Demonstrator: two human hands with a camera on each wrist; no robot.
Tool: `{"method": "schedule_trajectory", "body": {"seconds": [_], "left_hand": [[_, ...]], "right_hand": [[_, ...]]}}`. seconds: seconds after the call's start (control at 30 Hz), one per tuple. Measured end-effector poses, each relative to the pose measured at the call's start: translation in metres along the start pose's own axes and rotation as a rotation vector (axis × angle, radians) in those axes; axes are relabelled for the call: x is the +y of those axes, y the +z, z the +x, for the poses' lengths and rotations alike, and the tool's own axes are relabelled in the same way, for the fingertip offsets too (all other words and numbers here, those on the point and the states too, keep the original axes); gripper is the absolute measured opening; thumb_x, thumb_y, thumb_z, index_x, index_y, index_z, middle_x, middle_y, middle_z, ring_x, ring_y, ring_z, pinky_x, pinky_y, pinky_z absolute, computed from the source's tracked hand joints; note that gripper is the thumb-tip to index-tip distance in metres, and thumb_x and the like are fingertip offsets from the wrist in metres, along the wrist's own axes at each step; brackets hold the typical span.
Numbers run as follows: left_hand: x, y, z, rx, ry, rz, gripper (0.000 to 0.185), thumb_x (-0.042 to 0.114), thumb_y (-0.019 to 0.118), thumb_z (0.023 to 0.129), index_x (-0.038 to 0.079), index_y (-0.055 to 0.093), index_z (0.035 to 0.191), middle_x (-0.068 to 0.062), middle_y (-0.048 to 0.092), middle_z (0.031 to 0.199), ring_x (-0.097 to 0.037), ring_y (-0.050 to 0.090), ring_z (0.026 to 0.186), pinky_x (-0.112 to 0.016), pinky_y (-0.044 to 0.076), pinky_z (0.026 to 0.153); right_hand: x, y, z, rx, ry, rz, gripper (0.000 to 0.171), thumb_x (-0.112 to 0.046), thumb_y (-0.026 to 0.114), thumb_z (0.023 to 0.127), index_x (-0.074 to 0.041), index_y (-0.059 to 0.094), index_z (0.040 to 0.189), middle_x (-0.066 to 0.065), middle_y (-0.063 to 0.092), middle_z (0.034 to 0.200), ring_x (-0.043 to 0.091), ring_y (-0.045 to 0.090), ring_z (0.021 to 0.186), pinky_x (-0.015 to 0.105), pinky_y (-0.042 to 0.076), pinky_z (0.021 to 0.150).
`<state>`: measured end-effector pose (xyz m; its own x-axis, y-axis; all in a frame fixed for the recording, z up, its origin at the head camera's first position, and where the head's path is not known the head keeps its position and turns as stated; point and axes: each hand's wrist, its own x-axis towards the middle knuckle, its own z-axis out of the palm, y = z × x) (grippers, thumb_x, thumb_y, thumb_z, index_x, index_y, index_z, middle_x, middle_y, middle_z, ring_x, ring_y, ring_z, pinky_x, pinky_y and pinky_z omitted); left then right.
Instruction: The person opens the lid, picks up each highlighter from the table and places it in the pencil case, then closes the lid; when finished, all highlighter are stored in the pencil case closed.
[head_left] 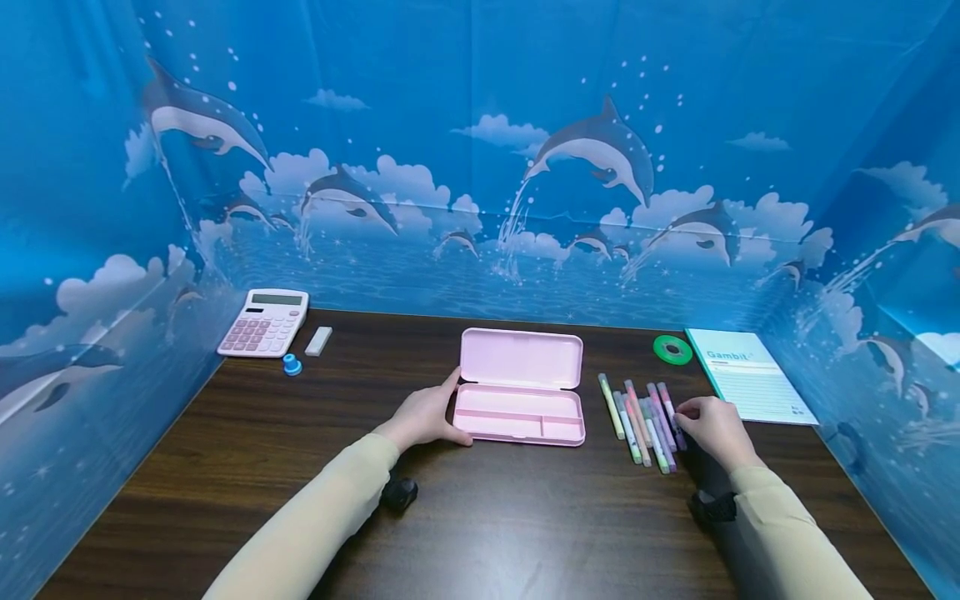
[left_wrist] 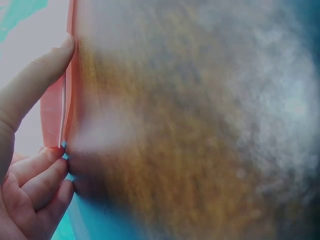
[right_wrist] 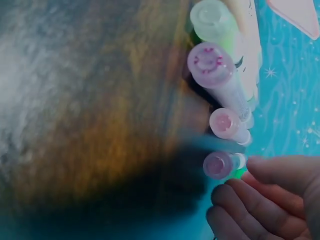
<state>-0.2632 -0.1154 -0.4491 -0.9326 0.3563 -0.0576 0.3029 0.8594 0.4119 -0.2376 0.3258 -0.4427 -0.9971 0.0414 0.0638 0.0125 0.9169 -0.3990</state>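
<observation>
An open pink pencil case lies on the table with its lid laid back; its divided tray looks bare. My left hand holds its left side, thumb at the front corner, index finger reaching up to the lid; the left wrist view shows this thumb against the pink edge. To the right lie several pastel markers side by side. At the rightmost pink-purple marker are the bent thumb and fingers of my right hand. Whether they pinch it is unclear, since the thumb covers part of its body.
A green roll of tape and a pale green notepad lie at the back right. A pink-and-white calculator, a white eraser and a small blue object are at the back left. A dolphin-print curtain surrounds the table.
</observation>
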Motion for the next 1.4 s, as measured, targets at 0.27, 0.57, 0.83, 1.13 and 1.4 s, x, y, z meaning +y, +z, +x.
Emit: {"method": "schedule_trajectory", "body": {"seconds": [0.27, 0.57, 0.83, 1.13, 1.4], "left_hand": [[0.001, -0.002, -0.001, -0.008, 0.002, -0.017, 0.123, 0.053, 0.084, 0.062, 0.009, 0.013, 0.153, -0.014, 0.050, 0.139, -0.030, 0.055, 0.118, -0.043, 0.044, 0.098], [0.001, -0.003, -0.003, -0.004, -0.001, -0.034, 0.122, 0.051, 0.084, 0.063, 0.010, 0.014, 0.153, -0.013, 0.049, 0.141, -0.030, 0.053, 0.121, -0.044, 0.043, 0.099], [0.001, -0.003, -0.002, -0.009, -0.008, -0.037, 0.123, 0.051, 0.084, 0.062, 0.010, 0.014, 0.153, -0.013, 0.050, 0.140, -0.030, 0.054, 0.120, -0.044, 0.043, 0.099], [-0.001, -0.001, -0.002, -0.007, -0.010, -0.029, 0.123, 0.052, 0.084, 0.062, 0.010, 0.014, 0.153, -0.013, 0.050, 0.139, -0.031, 0.054, 0.119, -0.044, 0.043, 0.099], [-0.002, 0.000, 0.000, -0.014, -0.014, -0.030, 0.123, 0.053, 0.084, 0.062, 0.012, 0.013, 0.154, -0.013, 0.049, 0.140, -0.029, 0.053, 0.121, -0.043, 0.042, 0.100]], "right_hand": [[0.002, 0.002, 0.004, -0.071, 0.075, 0.010, 0.023, -0.010, 0.066, 0.086, 0.011, 0.068, 0.094, 0.022, 0.068, 0.083, 0.020, 0.057, 0.063, 0.035, 0.052, 0.060], [-0.001, -0.004, 0.004, -0.149, 0.170, 0.033, 0.024, -0.010, 0.063, 0.087, 0.013, 0.066, 0.093, 0.011, 0.064, 0.067, 0.017, 0.056, 0.056, 0.031, 0.048, 0.055], [0.001, -0.002, -0.001, -0.141, 0.195, 0.099, 0.022, -0.009, 0.063, 0.085, 0.012, 0.064, 0.092, 0.008, 0.060, 0.061, 0.016, 0.055, 0.050, 0.029, 0.046, 0.049], [-0.011, -0.007, -0.002, -0.025, 0.118, 0.007, 0.019, -0.012, 0.069, 0.079, 0.003, 0.063, 0.088, 0.012, 0.061, 0.073, 0.024, 0.050, 0.064, 0.035, 0.041, 0.058], [-0.040, -0.010, 0.001, 0.008, -0.026, -0.005, 0.016, -0.015, 0.072, 0.079, -0.001, 0.066, 0.086, 0.008, 0.063, 0.074, 0.020, 0.052, 0.063, 0.032, 0.042, 0.055]]}}
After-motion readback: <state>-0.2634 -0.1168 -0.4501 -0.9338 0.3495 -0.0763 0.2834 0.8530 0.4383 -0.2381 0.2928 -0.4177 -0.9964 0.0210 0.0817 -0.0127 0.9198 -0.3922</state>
